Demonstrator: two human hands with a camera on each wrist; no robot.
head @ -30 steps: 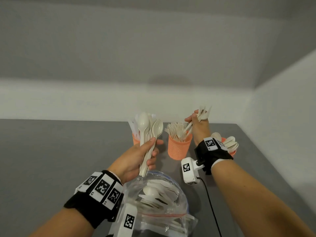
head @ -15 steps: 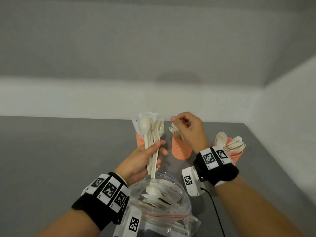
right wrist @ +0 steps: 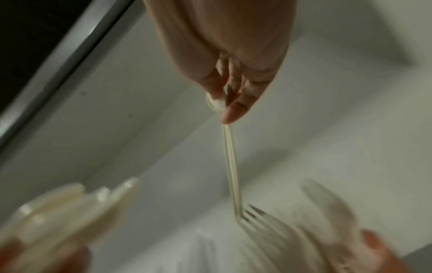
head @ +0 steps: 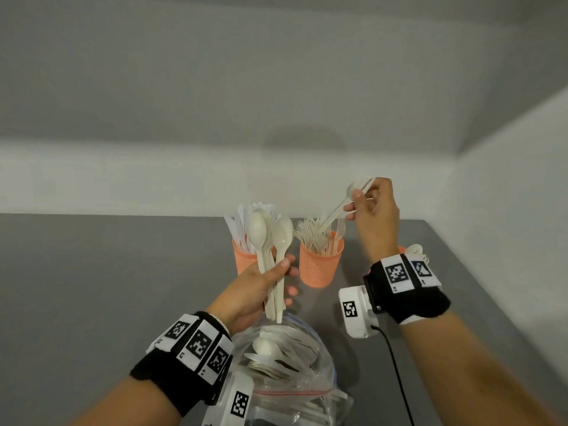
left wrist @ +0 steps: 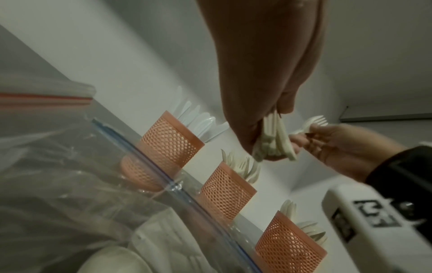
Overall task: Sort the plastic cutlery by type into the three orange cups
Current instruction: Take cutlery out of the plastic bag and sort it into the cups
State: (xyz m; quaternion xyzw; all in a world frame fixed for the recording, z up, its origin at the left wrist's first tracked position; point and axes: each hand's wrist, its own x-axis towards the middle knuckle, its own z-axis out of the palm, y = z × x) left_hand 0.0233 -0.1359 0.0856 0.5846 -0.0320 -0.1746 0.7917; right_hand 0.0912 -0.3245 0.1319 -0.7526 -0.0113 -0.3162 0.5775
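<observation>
Counter (head: 92, 287): it carries your three orange cups in a row.
Bag (head: 295, 358): clear, soft, unsorted cutlery inside, just under your left hand (head: 255, 287).
Cups: left cup (head: 244, 262) knives, middle cup (head: 319, 265) forks, right cup (left wrist: 290, 245) spoons.
Spoons (head: 270, 241): your left hand grips the bundled handles; light, slick.
Fork (head: 341, 207): your right hand (head: 372, 210) pinches it above the middle cup; thin, springy, hold mid-handle.

Orange mesh cups (head: 320, 265), cream cutlery (head: 270, 241), grey table (head: 92, 287), black-and-white wrist tags (head: 196, 344)
</observation>
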